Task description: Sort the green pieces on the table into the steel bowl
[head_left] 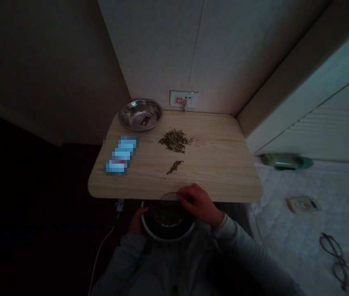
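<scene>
The left hand (137,221) is clamped on a round, white-rimmed dark bowl (168,239) at the near edge of the pale wood-grain tabletop (223,172), while I cannot tell whether the right hand's grip (200,205), over its far side, is closed.

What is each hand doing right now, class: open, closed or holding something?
Left hand: holding the pale-rimmed bowl.
Right hand: curled; whether it holds anything cannot be told.

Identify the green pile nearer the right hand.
The small, narrow pile of green grains; the broad green pile lies farther from the bare right hand.
</scene>
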A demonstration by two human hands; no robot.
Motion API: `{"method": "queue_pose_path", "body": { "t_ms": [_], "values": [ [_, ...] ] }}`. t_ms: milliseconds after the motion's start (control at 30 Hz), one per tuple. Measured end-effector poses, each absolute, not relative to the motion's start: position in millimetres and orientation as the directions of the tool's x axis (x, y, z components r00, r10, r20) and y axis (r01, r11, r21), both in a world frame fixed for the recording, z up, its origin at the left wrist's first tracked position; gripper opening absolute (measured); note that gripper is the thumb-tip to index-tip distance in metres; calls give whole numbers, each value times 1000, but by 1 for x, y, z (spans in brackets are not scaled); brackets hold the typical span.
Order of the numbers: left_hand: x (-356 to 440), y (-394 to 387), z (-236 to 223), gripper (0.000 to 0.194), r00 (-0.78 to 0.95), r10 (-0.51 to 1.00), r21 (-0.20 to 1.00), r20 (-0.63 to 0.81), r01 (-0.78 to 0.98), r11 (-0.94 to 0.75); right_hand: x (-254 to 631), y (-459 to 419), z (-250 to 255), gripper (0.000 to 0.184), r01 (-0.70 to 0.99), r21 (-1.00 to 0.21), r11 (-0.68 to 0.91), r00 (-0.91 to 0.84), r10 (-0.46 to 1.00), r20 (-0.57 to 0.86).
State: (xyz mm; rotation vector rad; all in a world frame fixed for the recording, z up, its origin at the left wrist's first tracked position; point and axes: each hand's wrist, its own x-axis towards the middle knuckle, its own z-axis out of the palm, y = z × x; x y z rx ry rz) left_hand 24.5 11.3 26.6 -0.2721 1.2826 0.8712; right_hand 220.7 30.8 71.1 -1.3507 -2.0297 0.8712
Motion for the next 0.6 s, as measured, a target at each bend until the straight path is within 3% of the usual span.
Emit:
{"method": "queue_pose_path", "body": {
  "t_ms": [200,400,600],
  "values": [
    [24,12,32,28,32,418,278,-908,-699,659,229,46,67,19,433,-894,119,-192,981,38],
    [22,11,35,30,16,418,286,-908,-707,647,233,76,61,21,441,-894,77,33,994,102],
    [21,11,34,29,-26,415,309,-910,-711,631,228,81,58,22,489,-869,74,40,993,107]
  ]
}}
